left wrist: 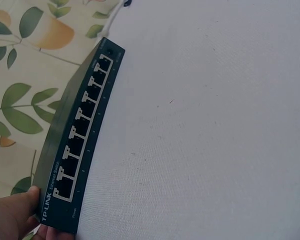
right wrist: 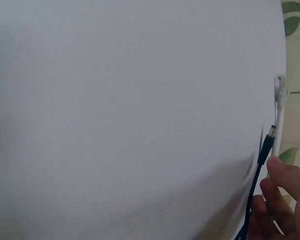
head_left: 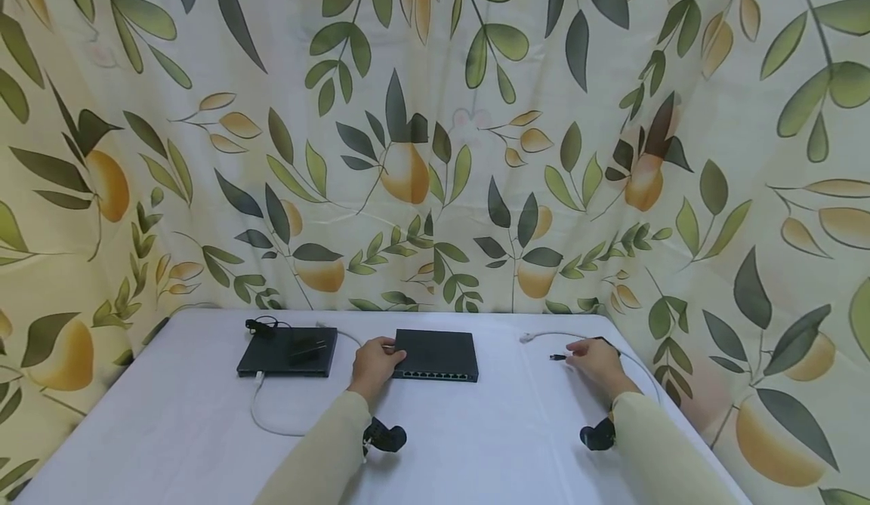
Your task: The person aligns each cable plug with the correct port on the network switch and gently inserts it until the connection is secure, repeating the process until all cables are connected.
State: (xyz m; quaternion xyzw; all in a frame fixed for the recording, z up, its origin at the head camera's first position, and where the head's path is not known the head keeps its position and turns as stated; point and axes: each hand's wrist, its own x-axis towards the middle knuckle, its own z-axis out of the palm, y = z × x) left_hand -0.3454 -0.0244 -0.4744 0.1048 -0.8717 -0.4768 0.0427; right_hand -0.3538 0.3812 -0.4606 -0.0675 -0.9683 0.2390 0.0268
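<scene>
My left hand [head_left: 374, 369] holds the left end of a black TP-LINK Ethernet switch [head_left: 436, 354]. In the left wrist view, the front of the Ethernet switch [left wrist: 85, 130] shows its row of ports, thumb and fingers gripping the end marked Power. Over on the right, my right hand [head_left: 598, 363] pinches a thin black power cable just behind its barrel plug [head_left: 558, 357]. The right wrist view shows the barrel plug [right wrist: 271, 132] jutting past the fingertips. Behind that hand lies a white network cable [head_left: 553, 333], its clear connector [right wrist: 280, 85] near the table's far edge.
A second flat black box [head_left: 272, 354] stands at the left with a white cable [head_left: 254, 407] in its front. A small bundle of black cable [head_left: 261, 327] lies on it. A white cloth covers the table [head_left: 489, 444]; a leaf-and-fruit patterned curtain [head_left: 435, 150] hangs behind.
</scene>
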